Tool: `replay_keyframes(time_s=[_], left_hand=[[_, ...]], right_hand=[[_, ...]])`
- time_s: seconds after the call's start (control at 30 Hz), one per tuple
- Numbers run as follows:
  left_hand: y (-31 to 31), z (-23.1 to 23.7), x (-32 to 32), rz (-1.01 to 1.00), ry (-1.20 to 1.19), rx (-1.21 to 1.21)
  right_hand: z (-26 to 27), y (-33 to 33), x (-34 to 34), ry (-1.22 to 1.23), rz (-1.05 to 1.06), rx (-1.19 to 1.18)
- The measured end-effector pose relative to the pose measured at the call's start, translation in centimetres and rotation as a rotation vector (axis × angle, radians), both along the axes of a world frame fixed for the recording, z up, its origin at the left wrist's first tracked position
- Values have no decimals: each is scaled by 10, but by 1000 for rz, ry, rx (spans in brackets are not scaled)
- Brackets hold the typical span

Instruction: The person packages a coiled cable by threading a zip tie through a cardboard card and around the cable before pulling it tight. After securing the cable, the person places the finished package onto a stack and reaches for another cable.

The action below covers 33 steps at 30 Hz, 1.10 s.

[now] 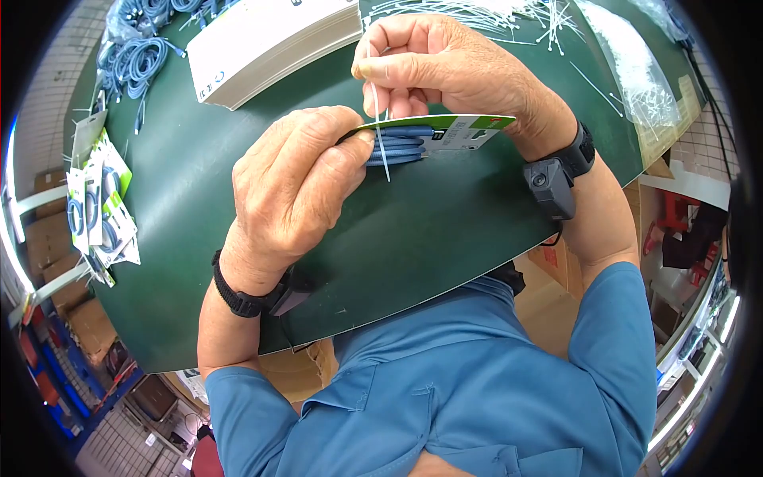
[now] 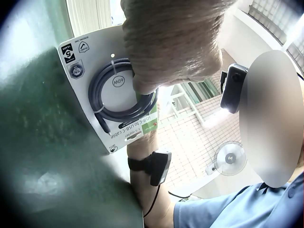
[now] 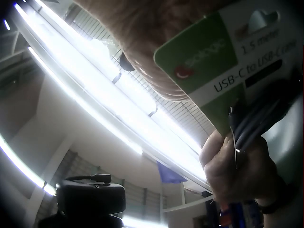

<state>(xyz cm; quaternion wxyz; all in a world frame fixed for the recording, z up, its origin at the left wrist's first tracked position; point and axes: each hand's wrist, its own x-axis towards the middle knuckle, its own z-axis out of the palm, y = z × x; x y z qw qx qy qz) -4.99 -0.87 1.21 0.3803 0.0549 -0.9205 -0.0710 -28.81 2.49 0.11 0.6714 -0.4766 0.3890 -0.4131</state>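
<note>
My left hand (image 1: 298,179) pinches the left end of a green and white card (image 1: 473,127), with a coiled blue cable (image 1: 401,148) lying against the card. A thin white zip tie (image 1: 382,151) crosses the coil beside the left fingertips, its lower end hanging free. Behind the card, my right hand (image 1: 445,67) pinches the tie's upper part between thumb and fingers. In the left wrist view the coil (image 2: 96,90) forms a ring on the card (image 2: 78,88), with a tie at its top and another at lower left. The right wrist view shows the card (image 3: 204,71) edge beside the right palm.
A stack of white cards (image 1: 274,52) stands at the back. Blue cable coils (image 1: 135,67) lie at back left, finished-looking carded cables (image 1: 103,203) at the left edge. Loose zip ties (image 1: 556,24) and a clear bag of ties (image 1: 640,79) are at back right on the green table (image 1: 413,230).
</note>
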Motion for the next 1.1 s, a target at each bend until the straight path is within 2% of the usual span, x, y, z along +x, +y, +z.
replay_keyframes(time_s=[0.13, 0.27, 0.37, 0.5, 0.63, 0.9, 1.03, 1.1], left_hand=[[-2, 3, -1, -7, -1, -23], [-5, 4, -1, -41, -7, -42], [-7, 3, -1, -69, -12, -38], [-9, -1, 0, -62, 1, -64], [-9, -1, 0, -66, 5, -54], [-8, -2, 0, -37, 45, 9], [-6, 8, 5, -1, 20, 158], [-4, 12, 7, 65, -21, 331]], right_hand=[[0, 2, 0, 87, -34, -5], [-3, 4, 2, 158, 111, -146], [4, 9, 9, 4, -30, 20], [-1, 2, 3, 8, 5, 57], [1, 2, 4, 141, 102, -39], [-4, 1, 5, 132, 86, -13], [1, -2, 0, 184, -52, -43], [5, -5, -15, 192, -113, -55]])
